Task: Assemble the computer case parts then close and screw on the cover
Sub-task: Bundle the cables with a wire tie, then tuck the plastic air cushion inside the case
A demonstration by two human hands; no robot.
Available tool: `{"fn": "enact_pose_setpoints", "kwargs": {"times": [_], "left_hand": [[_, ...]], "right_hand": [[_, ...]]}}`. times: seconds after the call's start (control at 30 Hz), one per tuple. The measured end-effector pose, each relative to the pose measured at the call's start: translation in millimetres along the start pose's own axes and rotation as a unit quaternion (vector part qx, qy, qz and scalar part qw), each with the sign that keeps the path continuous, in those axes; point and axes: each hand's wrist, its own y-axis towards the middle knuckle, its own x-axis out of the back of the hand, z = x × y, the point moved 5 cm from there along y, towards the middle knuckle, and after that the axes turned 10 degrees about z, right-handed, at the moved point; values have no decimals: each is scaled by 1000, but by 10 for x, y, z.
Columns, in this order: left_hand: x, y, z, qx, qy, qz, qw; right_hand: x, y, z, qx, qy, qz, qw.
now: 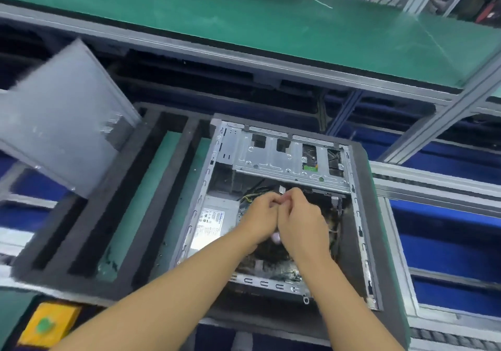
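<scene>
Worked with both bare hands inside the open computer case (265, 283), laid on its side with the cover off and seated in a dark foam tray (113, 242). Held the left hand (260, 216) and the right hand (302, 221) pressed together over the middle of the case, fingers of both curled inward. Pinched a small white connector (282, 189) at the meeting fingertips, just below the metal drive cage (273, 160) at the far end of the case. Could not tell how much of the connector sat in either hand. Saw yellow and black cables (250, 196) beside the left hand's fingers, near the power supply (214, 221), a silver box with a white label in the left part of the case. Found the grey cover (62, 122) well apart from the case, off to the left, tilted and blurred, above the slotted side of the tray. Could not tell what supported it. Noted a green tabletop (244, 22) on the far side and a yellow box (46, 323) with a green button at the near left corner.
</scene>
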Motion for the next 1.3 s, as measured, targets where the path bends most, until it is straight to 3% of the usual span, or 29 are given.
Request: {"fn": "enact_pose_setpoints", "kwargs": {"times": [0.2,0.43,0.87,1.1,1.3], "left_hand": [[707,-561,-278,-46,-140,-135,980],[1458,-1376,-136,-65,-123,-310,940],[2871,-2970,605,-84,-240,-439,862],[3608,-4111,1148,-77,-275,-530,798],[4084,-5198,1494,-27,-214,-626,749]], "right_hand": [[-212,138,828,137,186,66,971],[-811,0,1681,183,267,191,927],[-1936,-863,3326,224,219,353,881],[-2792,-1614,4331,282,205,420,838],[-3318,-2311,5143,313,231,468,794]]}}
